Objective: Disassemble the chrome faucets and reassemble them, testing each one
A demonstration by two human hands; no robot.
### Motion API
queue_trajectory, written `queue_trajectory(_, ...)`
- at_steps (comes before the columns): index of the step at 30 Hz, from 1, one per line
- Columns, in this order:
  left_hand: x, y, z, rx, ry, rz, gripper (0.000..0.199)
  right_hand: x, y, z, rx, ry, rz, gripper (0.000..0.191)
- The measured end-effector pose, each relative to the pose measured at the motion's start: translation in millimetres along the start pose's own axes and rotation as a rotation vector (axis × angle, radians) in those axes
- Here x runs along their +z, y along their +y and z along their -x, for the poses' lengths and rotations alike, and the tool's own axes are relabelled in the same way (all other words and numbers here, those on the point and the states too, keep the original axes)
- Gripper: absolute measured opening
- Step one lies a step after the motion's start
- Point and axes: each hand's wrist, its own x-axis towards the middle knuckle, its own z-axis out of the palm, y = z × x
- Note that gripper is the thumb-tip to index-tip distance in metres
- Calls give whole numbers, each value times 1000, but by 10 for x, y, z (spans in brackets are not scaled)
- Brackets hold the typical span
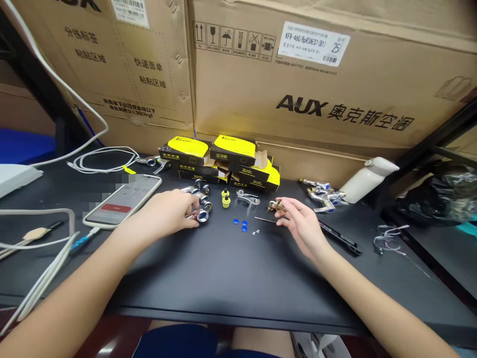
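Observation:
My left hand (169, 211) is closed around a chrome tap part (201, 216) with a round end, at the front of a small cluster of chrome parts (194, 189). My right hand (300, 221) pinches a small brass fitting (276, 205) between thumb and fingers. Beneath those fingers runs a thin metal shaft (265, 219); whether the hand touches it I cannot tell. Between my hands lie two yellow-green valve cartridges (225, 200), a chrome lever handle (248, 197), three blue caps (244, 226) and some tiny screws (255, 232).
Several yellow-and-black boxes (233, 149) are stacked at the back against large cartons (238, 89). At left lie a phone (122, 201) and white cables (70, 219). Chrome taps (324, 194), a white bottle (367, 181), a black tool (341, 239) and a thin wire bundle (389, 238) are at right.

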Motion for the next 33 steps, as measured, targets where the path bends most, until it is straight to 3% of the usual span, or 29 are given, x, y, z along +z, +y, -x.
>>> queue_trajectory(6, 2, -63, -11, 49, -54, 106, 19, -25, -19, -26, -35, 48, 26, 29)
queue_trajectory(12, 69, -19, -101, 30, 53, 63, 21, -339, -122, -271, -314, 68, 368, 31)
queue_trajectory(17, 51, 36, -81, 9, 136, 31, 26, -524, -211, -389, -227, -29, 492, 44)
queue_trajectory(20, 29, 67, -60, -2, 171, 41, 34, -505, -193, -374, -255, -44, 542, 39)
queue_trajectory(25, -8, 127, -47, -26, 153, 97, 39, -423, -114, -304, -461, -134, 827, 21)
queue_trajectory(28, -31, 162, -39, -53, 143, 123, 45, -398, -69, -277, -535, -230, 876, 18)
queue_trajectory(33, -44, 177, -31, -61, 136, 110, 45, -378, 2, -266, -599, -261, 950, 22)
